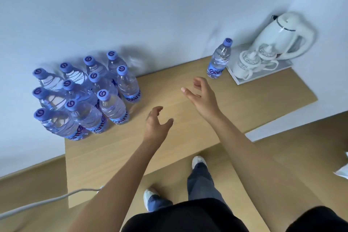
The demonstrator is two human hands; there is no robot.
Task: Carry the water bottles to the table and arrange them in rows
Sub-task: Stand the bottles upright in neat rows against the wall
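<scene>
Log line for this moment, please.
left hand: open, empty | right hand: open, empty | bottle cluster: rows, table left | lone bottle: beside tray

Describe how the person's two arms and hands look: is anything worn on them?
Both forearms are bare up to the picture's lower edge; no sleeves show on them. The left hand and the right hand wear no gloves. I see no ring, watch or bracelet on either wrist or hand.
</scene>
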